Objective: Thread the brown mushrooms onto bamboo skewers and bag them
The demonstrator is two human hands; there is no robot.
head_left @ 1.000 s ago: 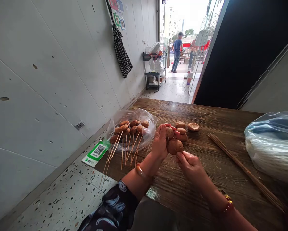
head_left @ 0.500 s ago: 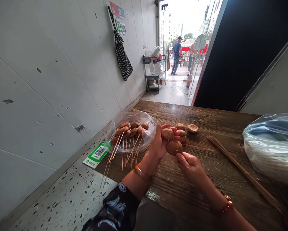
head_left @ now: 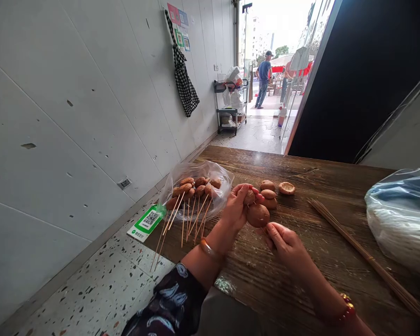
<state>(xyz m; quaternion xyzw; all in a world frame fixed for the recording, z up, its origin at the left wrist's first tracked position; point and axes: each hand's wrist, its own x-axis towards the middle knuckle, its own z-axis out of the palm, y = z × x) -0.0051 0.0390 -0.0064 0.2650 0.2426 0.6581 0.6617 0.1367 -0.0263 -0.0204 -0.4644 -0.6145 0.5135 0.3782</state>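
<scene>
My left hand (head_left: 238,205) is closed around a brown mushroom cap (head_left: 249,198), its fingers curled over the far side. Just below that cap sits a larger mushroom cap (head_left: 258,215), apparently on the same thin skewer (head_left: 265,229). The fingers of my right hand (head_left: 280,238) pinch the skewer by the lower edge of the larger cap; most of the stick is hidden. Beyond my left hand are loose mushroom caps (head_left: 267,193), stacked close together, and an upturned cap (head_left: 287,188) showing its pale underside.
Left of my hands, a clear plastic bag (head_left: 227,179) holds several skewered mushrooms (head_left: 185,188), sticks pointing toward me. A QR code card (head_left: 147,223) lies beside it. On the right are a bundle of bare skewers (head_left: 350,240) and a large plastic bag (head_left: 399,219) on the wooden table (head_left: 259,284).
My left fingers have gone from stretched out to curled over the upper cap. My right hand has drawn slightly toward me and to the right. The view has shifted a little.
</scene>
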